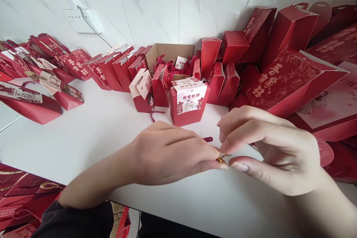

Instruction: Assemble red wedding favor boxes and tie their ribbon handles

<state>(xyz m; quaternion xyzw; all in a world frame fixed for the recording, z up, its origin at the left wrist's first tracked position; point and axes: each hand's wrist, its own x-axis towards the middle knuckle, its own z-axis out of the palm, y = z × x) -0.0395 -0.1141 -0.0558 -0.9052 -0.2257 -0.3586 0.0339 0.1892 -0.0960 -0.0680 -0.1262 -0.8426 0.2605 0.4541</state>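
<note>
My left hand (173,154) is closed, its thumb and forefinger pinching a small gold-coloured metal fastener (220,160) with a thin prong sticking out. My right hand (273,148) is just to the right, thumb and forefinger apart around the prong; whether a fingertip touches it I cannot tell. A dark red strap end with a hole (208,139) shows beyond my left hand. Another piece of red strap (154,113) is visible behind my wrist; whether the two join is hidden. Just beyond stands a red gift box (188,117) with a white printed flap folded over its front.
Behind it is a cardboard box (174,49) holding red ribbons. Red gift boxes (110,70) line the white table (108,122) on the left; larger ones (281,81) crowd the right. A socket (80,21) with a cable is on the tiled wall. Red bags (19,197) sit below the table edge.
</note>
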